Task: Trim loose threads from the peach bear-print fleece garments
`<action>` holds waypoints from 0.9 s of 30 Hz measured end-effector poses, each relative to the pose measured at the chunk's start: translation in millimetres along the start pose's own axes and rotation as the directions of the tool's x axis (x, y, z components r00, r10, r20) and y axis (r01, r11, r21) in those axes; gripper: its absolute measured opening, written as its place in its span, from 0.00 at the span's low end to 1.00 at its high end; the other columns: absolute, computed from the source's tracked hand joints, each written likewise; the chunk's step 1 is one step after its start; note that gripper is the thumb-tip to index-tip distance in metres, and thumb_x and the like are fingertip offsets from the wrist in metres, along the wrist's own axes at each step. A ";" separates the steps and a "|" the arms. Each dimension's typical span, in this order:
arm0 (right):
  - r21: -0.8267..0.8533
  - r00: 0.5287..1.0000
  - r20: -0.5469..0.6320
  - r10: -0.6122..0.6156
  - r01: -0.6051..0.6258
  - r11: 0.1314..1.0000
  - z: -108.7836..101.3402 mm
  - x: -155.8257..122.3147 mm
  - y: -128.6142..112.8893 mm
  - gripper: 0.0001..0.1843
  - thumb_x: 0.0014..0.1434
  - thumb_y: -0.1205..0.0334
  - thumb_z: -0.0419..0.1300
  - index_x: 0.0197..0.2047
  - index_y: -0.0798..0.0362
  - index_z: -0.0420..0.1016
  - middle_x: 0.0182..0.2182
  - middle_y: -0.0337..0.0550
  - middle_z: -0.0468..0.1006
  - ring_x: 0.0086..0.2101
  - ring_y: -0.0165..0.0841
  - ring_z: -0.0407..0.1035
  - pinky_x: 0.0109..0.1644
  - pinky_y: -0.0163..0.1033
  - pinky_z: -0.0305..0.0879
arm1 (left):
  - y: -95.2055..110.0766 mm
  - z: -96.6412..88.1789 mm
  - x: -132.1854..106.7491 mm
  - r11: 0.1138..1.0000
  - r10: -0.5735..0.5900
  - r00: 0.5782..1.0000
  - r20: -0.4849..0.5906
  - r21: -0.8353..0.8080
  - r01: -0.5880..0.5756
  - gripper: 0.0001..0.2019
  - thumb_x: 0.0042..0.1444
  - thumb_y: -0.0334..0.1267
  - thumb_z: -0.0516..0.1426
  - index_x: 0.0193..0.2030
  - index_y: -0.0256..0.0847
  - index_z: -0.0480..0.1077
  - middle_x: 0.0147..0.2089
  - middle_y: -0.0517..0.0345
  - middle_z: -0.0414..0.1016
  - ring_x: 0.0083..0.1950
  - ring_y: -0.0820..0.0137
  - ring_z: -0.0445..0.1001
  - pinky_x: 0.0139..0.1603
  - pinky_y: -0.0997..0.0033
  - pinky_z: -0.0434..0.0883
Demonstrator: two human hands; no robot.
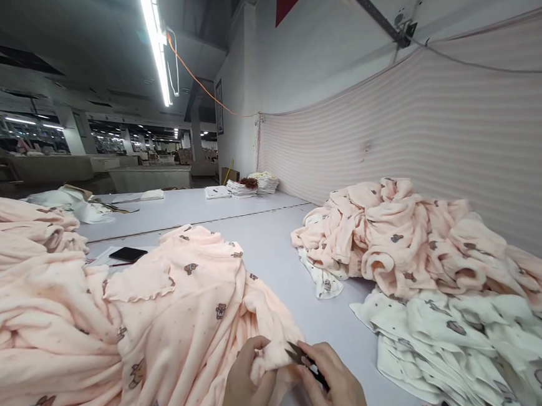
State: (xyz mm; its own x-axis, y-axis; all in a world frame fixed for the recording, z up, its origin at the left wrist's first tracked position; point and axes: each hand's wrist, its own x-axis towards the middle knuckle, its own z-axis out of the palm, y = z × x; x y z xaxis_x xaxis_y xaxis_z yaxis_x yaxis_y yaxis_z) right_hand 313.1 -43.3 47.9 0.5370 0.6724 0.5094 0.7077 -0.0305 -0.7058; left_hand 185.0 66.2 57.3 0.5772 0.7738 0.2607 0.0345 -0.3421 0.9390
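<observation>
My left hand (pixel 248 385) pinches a fold of the pink garment (pixel 187 334); my right hand (pixel 336 382) grips dark snips (pixel 318 374) (tips just beside that fold).

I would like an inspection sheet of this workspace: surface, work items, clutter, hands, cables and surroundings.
Surface: pale table, flat, partly covered.
Work items: pink printed cloth in front; pink pile and white printed pieces at right.
Clutter: dark, phone-like object beside the cloth; white stacks farther back.
Hands: left hand pinches the cloth's edge; right hand holds black snips, tips at the cloth.
Cables: orange cord from near the tube lamp towards the wall; grey cord at upper right.
Surroundings: lamp lit; striped sheet along the wall.
</observation>
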 end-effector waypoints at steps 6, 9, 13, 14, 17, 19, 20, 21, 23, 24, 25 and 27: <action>0.001 0.995 0.073 -0.072 0.072 0.997 -3.4 2.9 -8.3 0.14 0.61 0.54 0.55 0.49 0.41 0.75 0.38 0.41 0.78 0.35 0.34 0.74 0.31 0.31 0.67 | 1.7 -4.8 -2.0 0.999 0.019 0.999 0.045 -0.029 -0.018 0.14 0.49 0.36 0.51 0.43 0.43 0.67 0.41 0.55 0.75 0.42 0.61 0.73 0.44 0.65 0.68; -0.010 0.997 0.046 -0.062 0.063 0.998 -3.3 1.7 -6.2 0.13 0.62 0.55 0.54 0.47 0.41 0.77 0.37 0.41 0.79 0.34 0.34 0.74 0.35 0.32 0.67 | 0.0 -5.8 -3.3 0.999 -0.027 0.999 0.038 -0.043 0.029 0.15 0.47 0.35 0.52 0.43 0.43 0.68 0.41 0.55 0.76 0.43 0.61 0.73 0.45 0.65 0.68; 0.047 0.998 0.031 0.056 -0.058 0.997 2.3 -5.4 -0.2 0.16 0.60 0.50 0.55 0.48 0.44 0.75 0.38 0.43 0.77 0.37 0.36 0.73 0.38 0.33 0.69 | 2.8 -7.1 -4.5 0.995 -0.052 0.998 0.038 -0.081 0.055 0.15 0.46 0.36 0.53 0.43 0.43 0.67 0.41 0.56 0.75 0.43 0.61 0.73 0.45 0.66 0.68; 0.068 0.997 0.027 0.072 -0.074 0.995 4.7 -7.8 0.5 0.19 0.58 0.48 0.58 0.51 0.44 0.73 0.39 0.43 0.77 0.37 0.36 0.74 0.37 0.33 0.69 | 4.7 -7.5 -4.7 0.994 -0.056 0.998 0.036 -0.094 0.059 0.15 0.47 0.36 0.53 0.44 0.43 0.67 0.41 0.56 0.75 0.43 0.61 0.73 0.45 0.66 0.68; 0.112 0.999 0.017 0.037 -0.039 0.993 11.3 -12.5 -1.1 0.23 0.56 0.46 0.59 0.54 0.43 0.71 0.38 0.42 0.76 0.36 0.35 0.74 0.36 0.32 0.70 | 10.9 -8.1 -4.9 0.987 -0.070 0.997 0.036 -0.140 0.074 0.13 0.48 0.37 0.52 0.42 0.43 0.67 0.39 0.58 0.75 0.42 0.62 0.74 0.44 0.66 0.68; 0.095 1.000 0.006 -0.012 0.012 0.995 13.5 -12.0 -3.9 0.18 0.60 0.50 0.56 0.52 0.42 0.73 0.35 0.41 0.75 0.33 0.33 0.73 0.35 0.31 0.69 | 13.3 -8.1 -4.8 0.984 -0.070 0.997 0.044 -0.161 0.076 0.12 0.48 0.38 0.52 0.41 0.43 0.67 0.38 0.58 0.75 0.41 0.62 0.74 0.43 0.67 0.68; 0.084 1.000 0.002 -0.026 0.026 0.996 13.8 -11.0 -5.1 0.16 0.62 0.51 0.54 0.50 0.42 0.75 0.34 0.41 0.75 0.33 0.33 0.73 0.35 0.31 0.68 | 13.6 -8.1 -4.8 0.984 -0.067 0.997 0.048 -0.163 0.074 0.11 0.48 0.38 0.53 0.40 0.43 0.68 0.37 0.58 0.75 0.40 0.62 0.74 0.41 0.67 0.68; 0.079 1.000 0.000 -0.030 0.029 0.996 13.9 -9.9 -5.8 0.15 0.63 0.53 0.53 0.49 0.42 0.75 0.33 0.40 0.75 0.33 0.32 0.73 0.35 0.31 0.68 | 13.3 -8.1 -5.0 0.985 -0.063 0.997 0.051 -0.160 0.071 0.11 0.48 0.38 0.53 0.40 0.42 0.68 0.36 0.58 0.75 0.39 0.62 0.74 0.40 0.67 0.68; 0.083 1.000 0.001 -0.015 0.015 0.996 14.3 -9.2 -4.9 0.15 0.64 0.53 0.51 0.47 0.43 0.76 0.32 0.39 0.75 0.32 0.32 0.73 0.34 0.31 0.68 | 11.1 -8.2 -5.8 0.986 -0.063 0.997 0.045 -0.150 0.069 0.11 0.48 0.38 0.54 0.39 0.42 0.69 0.35 0.57 0.75 0.37 0.62 0.74 0.39 0.68 0.68; 0.080 1.000 -0.006 -0.007 0.007 0.997 14.9 -10.0 -3.3 0.15 0.63 0.52 0.52 0.47 0.43 0.76 0.32 0.39 0.75 0.32 0.32 0.73 0.34 0.31 0.68 | 9.4 -8.3 -6.5 0.986 -0.065 0.997 0.030 -0.152 0.068 0.11 0.47 0.38 0.54 0.40 0.42 0.69 0.36 0.57 0.76 0.38 0.62 0.74 0.40 0.68 0.69; 0.064 1.000 -0.023 0.001 0.000 0.998 15.9 -11.4 -1.1 0.16 0.61 0.50 0.55 0.49 0.43 0.75 0.33 0.39 0.75 0.32 0.32 0.73 0.34 0.31 0.68 | 7.3 -8.2 -7.4 0.985 -0.063 0.998 0.011 -0.160 0.064 0.13 0.47 0.38 0.55 0.41 0.42 0.69 0.38 0.56 0.76 0.41 0.61 0.74 0.42 0.67 0.69; -0.004 0.998 -0.059 0.014 -0.014 1.000 18.5 -14.6 4.1 0.20 0.57 0.47 0.58 0.50 0.44 0.73 0.35 0.39 0.75 0.32 0.34 0.73 0.33 0.32 0.68 | 2.1 -7.1 -9.2 0.984 -0.037 0.999 -0.008 -0.176 0.035 0.16 0.48 0.39 0.56 0.46 0.43 0.69 0.43 0.54 0.77 0.46 0.60 0.74 0.47 0.66 0.69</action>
State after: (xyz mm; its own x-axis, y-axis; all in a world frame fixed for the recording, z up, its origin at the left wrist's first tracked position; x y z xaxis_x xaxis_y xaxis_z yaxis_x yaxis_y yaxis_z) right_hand 299.7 -39.6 28.5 0.5731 0.6271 0.5275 0.7019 -0.0434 -0.7110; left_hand 174.0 62.2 58.5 0.5693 0.7901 0.2271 -0.0889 -0.2155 0.9724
